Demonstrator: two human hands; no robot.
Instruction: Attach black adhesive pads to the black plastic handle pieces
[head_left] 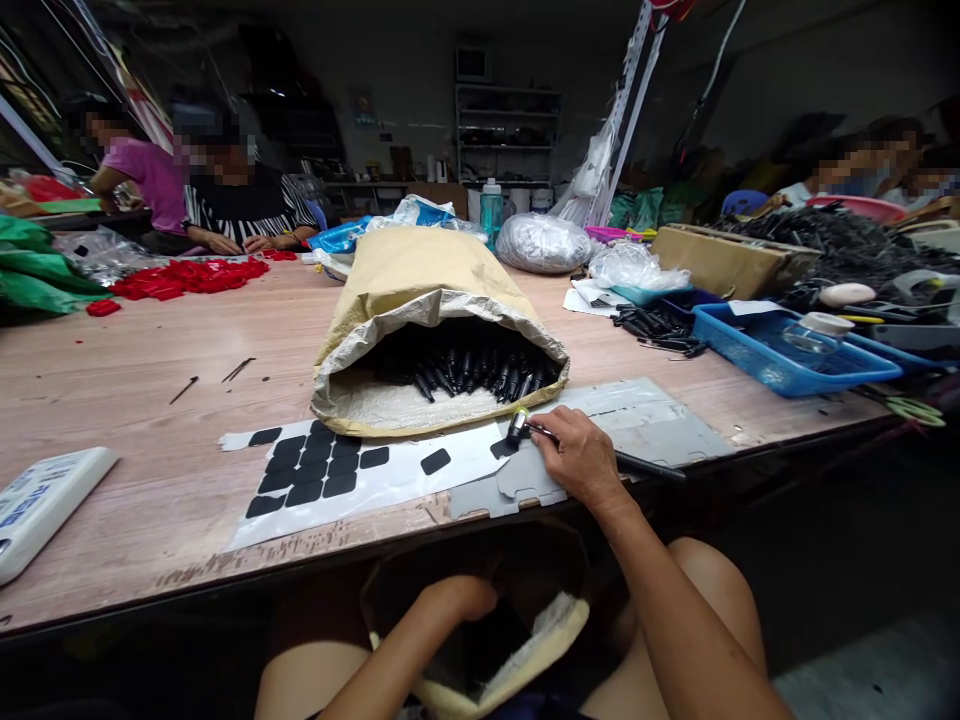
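Over the desk [187,330], right of centre, my right hand [581,452] grips 1 hammer [517,427]; my left hand [474,597], inside the lower-centre sack [551,645], I can't tell.

Sack [442,262]: matt paper outside — crinkled, woven-looking lining
Tabletop [172,380]: wood-grained, smooth
Basket [750,358]: blue plastic — slightly glossy
Bottle [491,212]: translucent plastic

Right hand on a small tool, left hand in a sack

Lower center, the right hand [581,457] grips a small metal-headed tool [517,428] above a gray board [637,415]. Below the surface [172,360], the left hand [474,597] reaches into a sack [551,650], fingers hidden. At center, an open tan sack [435,262] shows black pointed parts [465,370]; black squares [311,465] lie lower left of it.
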